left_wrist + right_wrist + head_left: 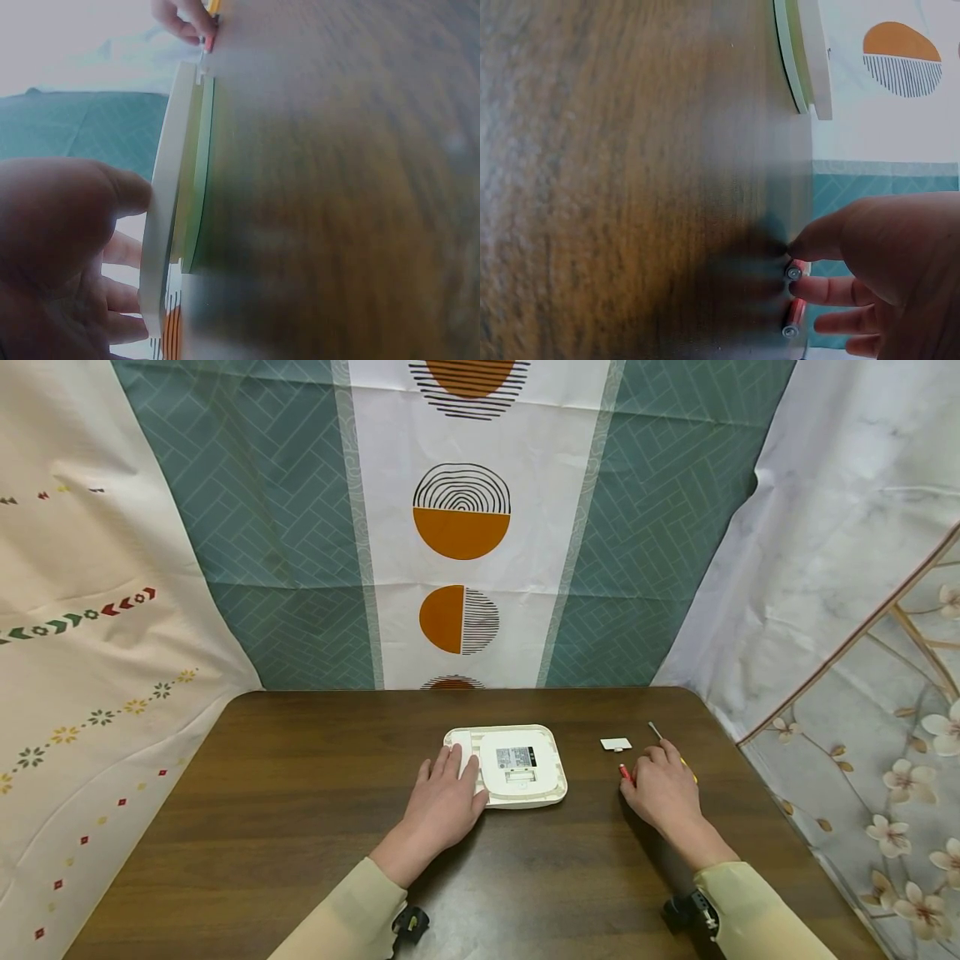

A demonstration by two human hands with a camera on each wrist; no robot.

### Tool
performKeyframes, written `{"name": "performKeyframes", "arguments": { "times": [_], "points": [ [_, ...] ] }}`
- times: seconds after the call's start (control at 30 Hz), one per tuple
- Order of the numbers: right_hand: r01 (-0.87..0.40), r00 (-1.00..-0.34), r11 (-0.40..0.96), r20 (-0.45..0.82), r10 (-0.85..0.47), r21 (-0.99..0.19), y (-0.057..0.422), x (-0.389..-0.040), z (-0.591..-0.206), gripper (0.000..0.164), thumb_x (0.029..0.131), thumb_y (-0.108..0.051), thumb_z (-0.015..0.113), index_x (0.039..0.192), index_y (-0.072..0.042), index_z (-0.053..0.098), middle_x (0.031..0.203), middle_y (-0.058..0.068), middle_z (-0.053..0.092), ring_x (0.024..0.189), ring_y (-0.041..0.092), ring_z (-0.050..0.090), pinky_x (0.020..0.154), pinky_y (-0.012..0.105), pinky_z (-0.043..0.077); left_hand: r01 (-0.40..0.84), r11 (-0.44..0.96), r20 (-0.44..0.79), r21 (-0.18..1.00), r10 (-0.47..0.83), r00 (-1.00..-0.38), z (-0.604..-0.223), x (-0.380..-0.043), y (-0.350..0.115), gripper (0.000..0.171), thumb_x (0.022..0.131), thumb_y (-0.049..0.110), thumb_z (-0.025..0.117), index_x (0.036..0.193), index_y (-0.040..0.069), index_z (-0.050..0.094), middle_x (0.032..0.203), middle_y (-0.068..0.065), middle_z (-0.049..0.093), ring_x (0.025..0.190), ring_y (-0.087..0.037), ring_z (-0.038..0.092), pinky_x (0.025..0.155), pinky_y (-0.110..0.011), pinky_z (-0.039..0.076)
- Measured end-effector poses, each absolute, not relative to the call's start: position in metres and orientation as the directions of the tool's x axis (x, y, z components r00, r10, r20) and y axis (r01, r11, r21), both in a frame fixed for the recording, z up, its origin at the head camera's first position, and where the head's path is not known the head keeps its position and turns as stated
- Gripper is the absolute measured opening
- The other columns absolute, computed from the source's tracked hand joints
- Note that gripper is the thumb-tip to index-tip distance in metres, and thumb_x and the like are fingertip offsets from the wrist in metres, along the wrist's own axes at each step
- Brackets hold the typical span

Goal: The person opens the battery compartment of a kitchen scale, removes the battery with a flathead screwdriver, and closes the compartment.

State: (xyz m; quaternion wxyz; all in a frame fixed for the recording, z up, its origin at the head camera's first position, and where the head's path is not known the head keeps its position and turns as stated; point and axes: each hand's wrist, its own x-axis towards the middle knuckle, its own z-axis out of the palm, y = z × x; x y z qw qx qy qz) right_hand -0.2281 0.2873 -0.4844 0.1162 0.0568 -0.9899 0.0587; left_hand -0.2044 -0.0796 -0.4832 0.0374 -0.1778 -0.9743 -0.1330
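A flat white device (551, 747) lies on the brown table with its label and open battery compartment facing up. My left hand (444, 797) rests on its left part, fingers stretched over the surface and thumb at the near edge. To the right, my right hand (663, 785) pinches a red battery (795, 270) between thumb and index finger, close over the table. Another red battery (793, 319) lies beside it, near the other fingers. A screwdriver's metal shaft (655, 730) shows beyond the right hand, which partly hides its yellow handle (687, 768).
A small white battery cover (617, 744) lies between the device and the right hand. The table (300, 793) ends at a patterned curtain (300, 527) at the back. White cloths hang at both sides.
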Motion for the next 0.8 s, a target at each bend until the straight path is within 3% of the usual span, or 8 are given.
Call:
{"name": "performKeyframes", "arguments": {
  "times": [0.27,0.43,0.57,0.8],
  "points": [
    [-0.149,-0.945,0.979,0.312,-0.099,-0.14,0.286,-0.228,-0.481,0.03,0.096,-0.021,0.078,0.077,-0.011,0.057,0.124,0.029,0.067,0.141,0.054,0.049,0.101,0.075,0.048,0.358,0.902,0.128,0.24,0.336,-0.933,-0.483,-0.205,-0.08,0.057,0.112,0.034,0.064,0.159,0.001,0.057,0.169,-0.031,0.041,0.158,-0.049,0.037,0.124,-0.068,0.033],
    [-0.169,-0.942,0.976,0.314,-0.12,-0.134,0.287,-0.232,-0.478,0.021,0.1,-0.02,0.078,0.1,-0.003,0.067,0.128,0.028,0.067,0.138,0.054,0.051,0.101,0.074,0.048,0.363,0.902,0.137,0.236,0.339,-0.931,-0.484,-0.206,-0.08,0.057,0.112,0.035,0.064,0.158,0.001,0.057,0.168,-0.031,0.042,0.158,-0.05,0.038,0.123,-0.068,0.034],
    [-0.208,-0.937,0.97,0.311,-0.162,-0.122,0.291,-0.238,-0.477,0.033,0.1,-0.018,0.079,0.122,0.005,0.07,0.13,0.029,0.067,0.134,0.056,0.054,0.105,0.072,0.047,0.36,0.902,0.128,0.238,0.339,-0.932,-0.485,-0.206,-0.08,0.058,0.113,0.036,0.063,0.159,0.002,0.056,0.169,-0.031,0.041,0.158,-0.05,0.036,0.124,-0.069,0.033],
    [-0.3,-0.903,0.947,0.353,-0.244,-0.115,0.3,-0.256,-0.472,0.037,0.097,-0.013,0.081,0.127,0.005,0.071,0.124,0.029,0.072,0.122,0.057,0.063,0.102,0.069,0.05,0.36,0.901,0.124,0.24,0.339,-0.932,-0.487,-0.206,-0.081,0.059,0.113,0.038,0.063,0.16,0.002,0.056,0.169,-0.03,0.041,0.159,-0.05,0.036,0.124,-0.069,0.033]
  ]
}}
